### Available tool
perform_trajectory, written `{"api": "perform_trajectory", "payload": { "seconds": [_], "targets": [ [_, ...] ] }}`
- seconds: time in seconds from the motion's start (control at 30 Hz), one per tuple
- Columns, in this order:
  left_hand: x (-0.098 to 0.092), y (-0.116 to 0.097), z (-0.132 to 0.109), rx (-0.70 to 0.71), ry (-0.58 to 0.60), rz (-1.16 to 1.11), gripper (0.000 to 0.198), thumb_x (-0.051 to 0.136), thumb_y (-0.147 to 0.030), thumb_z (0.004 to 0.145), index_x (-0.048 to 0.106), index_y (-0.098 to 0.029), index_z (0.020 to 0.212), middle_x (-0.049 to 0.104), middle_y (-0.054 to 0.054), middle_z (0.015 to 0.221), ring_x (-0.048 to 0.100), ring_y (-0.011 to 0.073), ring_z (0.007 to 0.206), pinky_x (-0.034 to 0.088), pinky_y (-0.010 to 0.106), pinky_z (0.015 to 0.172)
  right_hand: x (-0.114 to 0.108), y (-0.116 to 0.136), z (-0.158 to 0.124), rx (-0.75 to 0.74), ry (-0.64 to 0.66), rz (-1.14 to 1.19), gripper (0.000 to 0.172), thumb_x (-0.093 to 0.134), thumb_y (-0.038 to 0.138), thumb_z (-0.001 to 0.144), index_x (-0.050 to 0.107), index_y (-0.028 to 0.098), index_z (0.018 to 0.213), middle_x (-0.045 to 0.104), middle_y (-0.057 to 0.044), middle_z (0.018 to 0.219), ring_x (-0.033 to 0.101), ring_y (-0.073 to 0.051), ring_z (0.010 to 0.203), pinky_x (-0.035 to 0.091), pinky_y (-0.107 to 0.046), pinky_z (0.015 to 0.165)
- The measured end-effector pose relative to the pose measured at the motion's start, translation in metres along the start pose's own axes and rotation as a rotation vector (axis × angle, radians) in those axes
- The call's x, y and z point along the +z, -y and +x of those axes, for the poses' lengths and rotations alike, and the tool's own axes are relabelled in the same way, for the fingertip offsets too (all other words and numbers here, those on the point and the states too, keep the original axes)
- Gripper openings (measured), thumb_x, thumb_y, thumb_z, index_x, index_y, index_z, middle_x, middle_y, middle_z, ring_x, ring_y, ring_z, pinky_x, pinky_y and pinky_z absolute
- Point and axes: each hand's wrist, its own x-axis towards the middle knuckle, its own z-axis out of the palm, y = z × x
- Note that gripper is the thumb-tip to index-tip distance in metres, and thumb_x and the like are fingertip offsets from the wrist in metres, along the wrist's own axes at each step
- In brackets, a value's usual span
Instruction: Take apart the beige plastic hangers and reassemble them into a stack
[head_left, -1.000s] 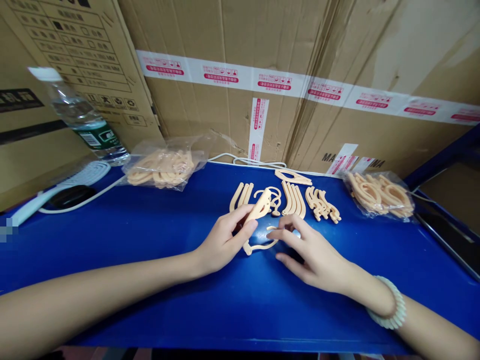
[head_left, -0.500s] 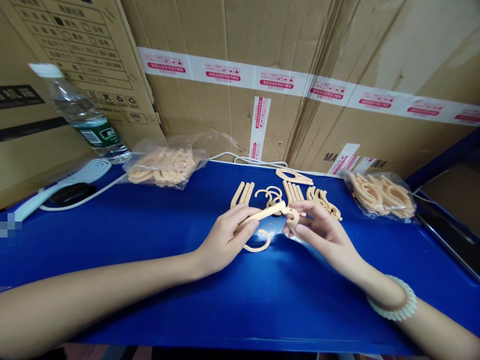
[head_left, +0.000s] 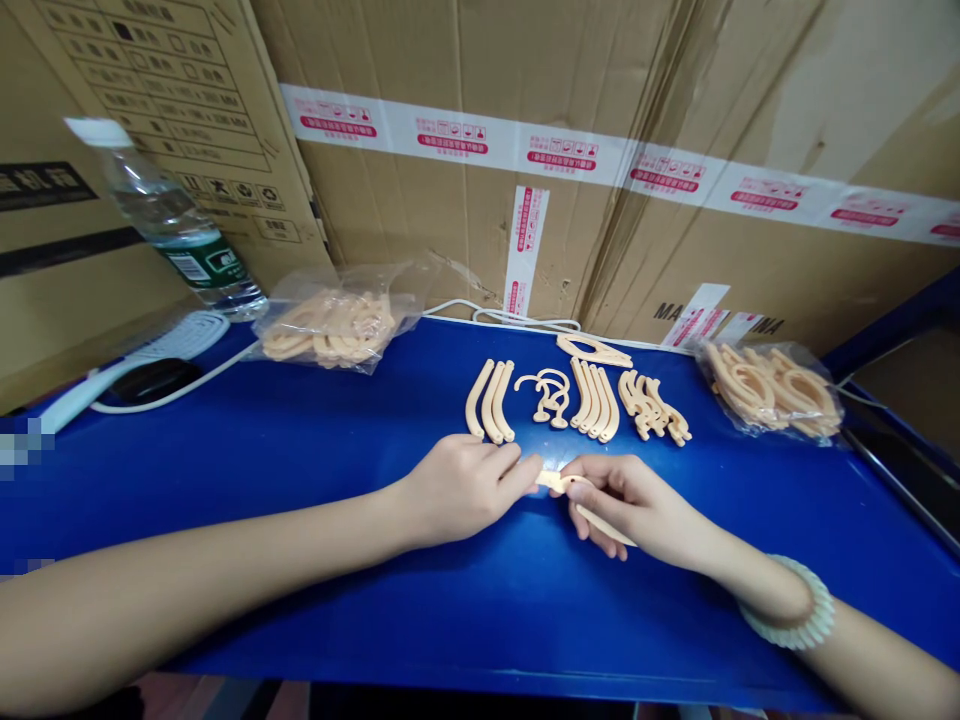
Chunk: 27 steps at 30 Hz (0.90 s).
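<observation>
Head camera view looks down on a glossy blue plastic table (head_left: 300, 480), where both hands meet low over the surface, just in front of the sorted parts. The left hand (head_left: 465, 490) has its fingers curled in, thumb and forefinger pinched tight on one end of a slim peach-coloured plastic piece (head_left: 559, 482). The right hand (head_left: 637, 505) closes narrowly round the other end, and a thin arm of the part pokes out beneath its palm. How the ends sit against each other is hidden by the fingertips. The joining work seems best done with both grips close to the meeting point, since such thin plastic probably flexes. The ends should be lined up squarely first, then pressed straight together rather than twisted. Staying low over the table gives the wrists support. Just beyond the knuckles lie a row of curved peach strips (head_left: 491, 400), a few small peach hooks (head_left: 547, 393) and a second fan of curved strips (head_left: 594, 400), so the elbows should stay in to avoid scattering them. A clear bag of peach parts (head_left: 334, 320) lies well apart at the back left, near a clear water bottle (head_left: 172, 225).
</observation>
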Motion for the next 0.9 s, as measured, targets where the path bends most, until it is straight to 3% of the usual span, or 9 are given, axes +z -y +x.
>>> {"api": "perform_trajectory", "payload": {
  "seconds": [0.23, 0.37, 0.5, 0.57, 0.8, 0.9],
  "targets": [
    [-0.008, -0.003, 0.005, 0.006, 0.054, 0.035, 0.034, 0.040, -0.023, 0.105, 0.060, -0.016, 0.079, 0.057, 0.002, 0.059, 0.052, 0.0132, 0.047, 0.025, 0.027, 0.044, 0.003, -0.005, 0.001, 0.127, 0.075, 0.157, 0.048, 0.060, 0.062, 0.094, 0.060, 0.015, 0.101, 0.064, 0.003, 0.059, 0.056, -0.011, 0.036, 0.039, -0.017, 0.031],
    [-0.009, -0.006, 0.006, 0.001, 0.029, 0.050, 0.038, 0.038, -0.024, 0.106, 0.059, -0.016, 0.075, 0.055, 0.002, 0.055, 0.048, 0.0139, 0.043, 0.019, 0.030, 0.043, 0.008, -0.002, -0.003, 0.107, 0.036, 0.082, 0.048, 0.056, 0.063, 0.096, 0.061, 0.015, 0.098, 0.061, 0.004, 0.053, 0.052, -0.011, 0.032, 0.034, -0.017, 0.028],
    [-0.011, -0.006, 0.008, 0.004, -0.028, 0.054, 0.041, 0.037, -0.025, 0.107, 0.058, -0.016, 0.073, 0.054, 0.002, 0.054, 0.047, 0.0146, 0.042, 0.017, 0.031, 0.043, 0.015, 0.003, -0.007, -0.042, -0.104, -0.151, 0.049, 0.049, 0.057, 0.102, 0.054, 0.019, 0.071, 0.054, 0.004, 0.048, 0.051, -0.009, 0.032, 0.032, -0.016, 0.032],
    [-0.013, -0.007, 0.009, -0.009, -0.028, 0.038, 0.043, 0.035, -0.028, 0.108, 0.059, -0.016, 0.073, 0.054, 0.002, 0.053, 0.046, 0.0139, 0.042, 0.016, 0.031, 0.044, 0.017, 0.004, -0.008, -0.130, -0.161, -0.286, 0.049, 0.047, 0.051, 0.104, 0.051, 0.020, 0.067, 0.054, 0.004, 0.049, 0.052, -0.008, 0.033, 0.036, -0.017, 0.035],
    [-0.016, -0.009, 0.011, -0.080, -0.056, -0.086, 0.044, 0.035, -0.033, 0.109, 0.060, -0.015, 0.077, 0.055, 0.003, 0.055, 0.046, 0.0139, 0.044, 0.017, 0.030, 0.045, 0.017, 0.001, -0.012, -0.477, -0.339, -0.752, 0.026, 0.046, 0.029, 0.107, 0.063, 0.017, 0.092, 0.058, 0.003, 0.057, 0.048, -0.010, 0.040, 0.037, -0.023, 0.044],
    [-0.015, -0.007, 0.010, -0.138, -0.043, -0.094, 0.045, 0.033, -0.032, 0.109, 0.059, -0.015, 0.077, 0.057, 0.003, 0.052, 0.046, 0.0135, 0.040, 0.016, 0.029, 0.044, 0.020, -0.002, -0.014, -0.621, -0.344, -0.963, 0.024, 0.042, 0.022, 0.108, 0.063, 0.016, 0.098, 0.065, -0.002, 0.065, 0.055, -0.013, 0.048, 0.038, -0.026, 0.047]
  ]
}}
